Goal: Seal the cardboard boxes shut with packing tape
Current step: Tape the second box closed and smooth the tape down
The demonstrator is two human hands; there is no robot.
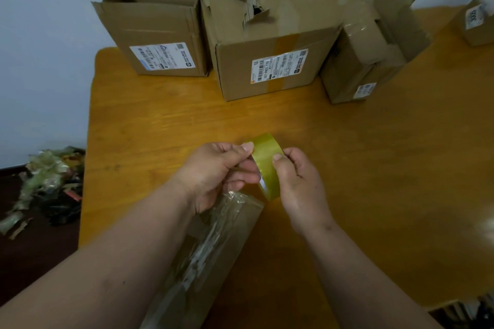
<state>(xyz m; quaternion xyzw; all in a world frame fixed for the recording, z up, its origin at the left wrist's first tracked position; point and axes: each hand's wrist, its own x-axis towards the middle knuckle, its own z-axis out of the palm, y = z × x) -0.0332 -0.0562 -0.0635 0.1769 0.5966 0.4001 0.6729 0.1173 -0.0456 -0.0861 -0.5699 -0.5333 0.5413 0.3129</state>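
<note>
Your right hand was clamped on the roll of packing tape, thumb pressed on its outer face and fingers curled round the far side, holding it above the table near the middle of the front half. Your left hand pinched the roll's upper edge between thumb and forefinger, as if feeling for the loose end, while a crumpled strip of clear tape trailed from under that hand back toward you along your forearm.

The relation that mattered was this: the boxes stood well apart from both hands, lined up along the table's far edge, straight ahead of the roll. The roll stood on edge, its axis running roughly left to right, so tape would pull off toward you or away. The closed middle box, torn at its top and already crossed by a tan band, lay dead ahead and about equally near either hand. The open left box sat by the far-left corner, nearer your left hand; the open right box, flaps up, sat nearer your right. A fourth small box was cut off at the table's right edge.

The table was yellow-brown wood against a pale wall. A heap of torn tape and scraps lay on the dark floor beyond the table's left edge.
</note>
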